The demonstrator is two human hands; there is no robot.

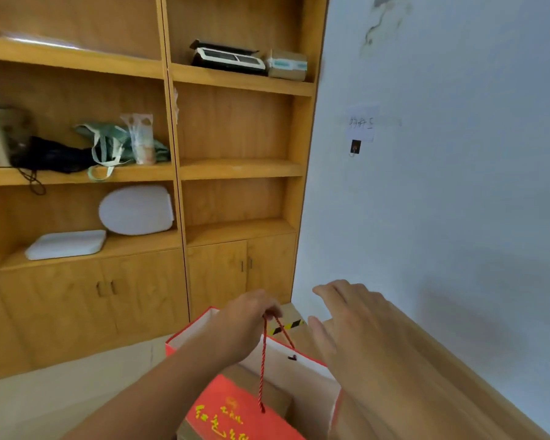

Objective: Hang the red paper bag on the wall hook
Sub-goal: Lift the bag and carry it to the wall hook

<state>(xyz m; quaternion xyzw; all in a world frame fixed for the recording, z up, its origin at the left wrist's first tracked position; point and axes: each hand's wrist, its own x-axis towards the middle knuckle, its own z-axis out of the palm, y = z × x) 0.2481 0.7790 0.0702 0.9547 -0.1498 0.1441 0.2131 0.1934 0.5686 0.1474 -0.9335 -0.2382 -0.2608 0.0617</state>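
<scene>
So, head view only: carrying step, by the look of it. Left hand (245, 315) pinched shut on the red cord handle (262, 360), red paper bag (242, 404) dangling at 6 o'clock with its mouth gaping. Right hand (346, 315) spread wide, holding nothing. Wall hook (355, 147) up at 1 o'clock, well apart, bare, under a taped note (361, 123). Next up, probably: lift and loop the cord over it. Wooden shelving (235, 169) at 10 o'clock, pale wall (458, 201) right.
</scene>
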